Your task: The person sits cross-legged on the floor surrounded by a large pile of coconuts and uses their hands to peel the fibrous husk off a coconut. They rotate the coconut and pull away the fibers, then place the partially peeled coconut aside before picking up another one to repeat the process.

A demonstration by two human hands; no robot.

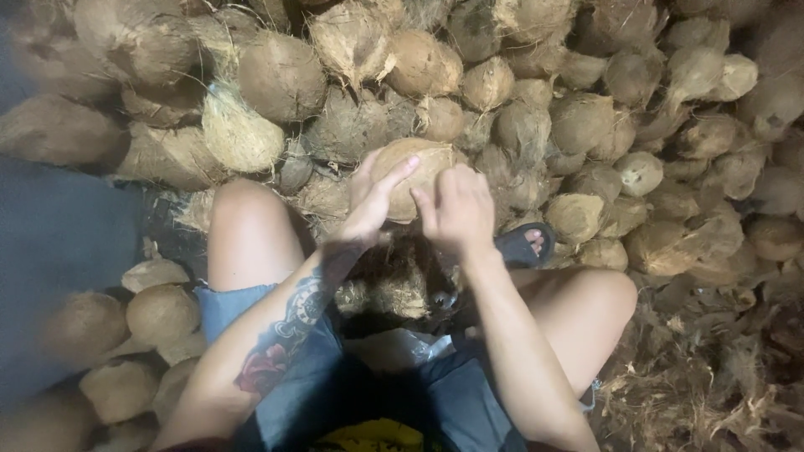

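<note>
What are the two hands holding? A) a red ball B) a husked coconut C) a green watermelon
B: the left hand and the right hand both grip a brown, fibrous husked coconut in front of the big coconut pile.

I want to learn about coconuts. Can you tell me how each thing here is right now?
Coconut in the hands: held up between the knees, mostly husked, brown and fibrous.
Left hand: gripping the coconut's left side.
Right hand: gripping its right side.
Coconut pile: heaped high, husks partly on.
Loose husk fibre: torn off, scattered on the ground.
Sandal: worn on a foot, toes showing.
</note>
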